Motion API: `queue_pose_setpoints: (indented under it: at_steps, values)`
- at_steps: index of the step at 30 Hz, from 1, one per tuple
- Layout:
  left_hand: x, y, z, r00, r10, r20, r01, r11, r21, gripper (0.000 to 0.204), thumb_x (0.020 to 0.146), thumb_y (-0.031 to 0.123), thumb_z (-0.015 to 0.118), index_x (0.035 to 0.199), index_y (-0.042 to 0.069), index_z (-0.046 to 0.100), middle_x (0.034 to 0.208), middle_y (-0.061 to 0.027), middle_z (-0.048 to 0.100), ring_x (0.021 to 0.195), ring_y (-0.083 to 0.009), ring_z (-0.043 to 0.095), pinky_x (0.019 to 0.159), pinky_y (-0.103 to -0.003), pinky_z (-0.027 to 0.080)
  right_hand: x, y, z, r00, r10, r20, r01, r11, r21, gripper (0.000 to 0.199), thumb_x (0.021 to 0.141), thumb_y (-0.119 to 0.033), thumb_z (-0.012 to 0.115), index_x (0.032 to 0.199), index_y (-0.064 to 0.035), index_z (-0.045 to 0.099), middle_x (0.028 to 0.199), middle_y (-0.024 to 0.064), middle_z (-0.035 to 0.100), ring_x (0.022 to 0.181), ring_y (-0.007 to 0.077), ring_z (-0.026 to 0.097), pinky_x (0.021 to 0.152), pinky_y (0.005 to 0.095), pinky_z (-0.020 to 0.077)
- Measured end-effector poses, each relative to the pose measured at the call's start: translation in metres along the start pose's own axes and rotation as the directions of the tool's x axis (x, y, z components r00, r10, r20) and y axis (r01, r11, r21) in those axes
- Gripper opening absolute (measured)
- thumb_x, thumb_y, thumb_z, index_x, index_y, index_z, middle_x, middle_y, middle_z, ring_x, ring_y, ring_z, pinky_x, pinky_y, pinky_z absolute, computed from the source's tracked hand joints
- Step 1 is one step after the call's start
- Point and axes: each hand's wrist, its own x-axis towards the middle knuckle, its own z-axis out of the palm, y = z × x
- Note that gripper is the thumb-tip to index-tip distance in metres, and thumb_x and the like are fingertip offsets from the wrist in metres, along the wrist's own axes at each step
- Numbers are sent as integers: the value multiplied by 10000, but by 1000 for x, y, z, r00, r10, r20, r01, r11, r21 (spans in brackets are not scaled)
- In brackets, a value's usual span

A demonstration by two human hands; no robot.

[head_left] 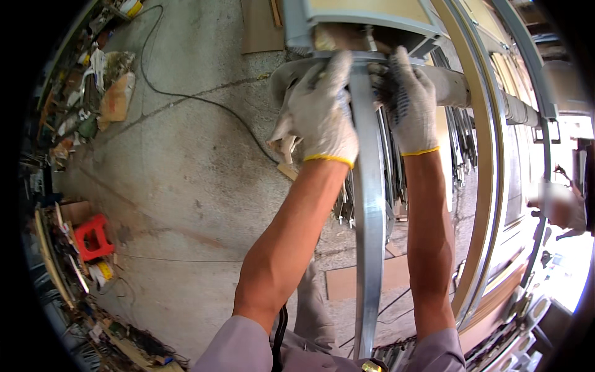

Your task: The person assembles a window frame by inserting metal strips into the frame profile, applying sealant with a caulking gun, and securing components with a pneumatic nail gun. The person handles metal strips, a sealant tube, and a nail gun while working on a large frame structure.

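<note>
Metal bar (pixel 370 214) points lengthwise forward, between left hand (pixel 325 108) and right hand (pixel 414 108).

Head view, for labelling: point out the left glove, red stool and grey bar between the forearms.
Left glove (pixel 323 121): head view, its back.
Red stool (pixel 103 241): head view, right side.
Grey bar (pixel 370 232): head view, middle stretch.

Left hand (pixel 322 115) and right hand (pixel 414 108): 2 off-white knitted gloves (pixel 331 133), yellow at the wrist edges, blue-patterned palm-side. Long straight metal bar (pixel 370 217): plain silver-grey. Moulded plastic stool (pixel 86 242): bright red. Thin flexible cable (pixel 204 101): black. Concrete floor (pixel 186 186): mottled grey, brown-stained. Cloth sleeves (pixel 242 344): mauve-grey.
</note>
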Motion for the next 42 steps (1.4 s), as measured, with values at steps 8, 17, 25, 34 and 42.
queue_pose_setpoints:
  at_steps: [8,17,25,34,42]
  values:
    - [0,-8,10,996,80,-33,-81,996,-29,259,841,231,783,945,-5,751,812,-59,705,764,-149,608,766,-303,470,20,8,-16,998,6,58,-10,997,72,389,1041,-339,597,1172,25,640,953,115,739,708,152,685,588,249,545]
    - [6,-12,4,991,132,-8,-131,991,11,329,857,262,788,1019,-22,750,863,-74,736,758,-156,633,741,-312,492,15,8,-9,1000,9,25,-11,997,78,352,1038,-327,605,1145,6,647,945,117,737,735,164,700,621,262,576]
    - [7,-9,1,999,40,-15,-39,999,18,399,816,233,842,1083,-12,677,921,-74,682,766,-152,608,701,-299,503,1,-6,5,993,83,-78,-81,996,29,269,1021,-330,639,1033,-63,665,849,43,720,672,118,663,599,231,541]
    - [-11,18,20,986,-169,-17,168,986,-21,477,841,272,840,1182,-2,652,1087,-107,688,970,-233,670,829,-398,590,6,-11,0,976,134,-171,-135,991,2,371,979,-328,708,977,42,679,866,85,713,704,141,672,656,288,572]
    - [11,33,-20,993,-95,68,76,966,246,321,891,229,771,1135,47,670,982,-53,676,806,-165,646,662,-354,562,3,-10,13,965,190,-179,-203,977,-58,350,1009,-338,658,1019,13,660,860,67,711,696,136,691,648,273,585]
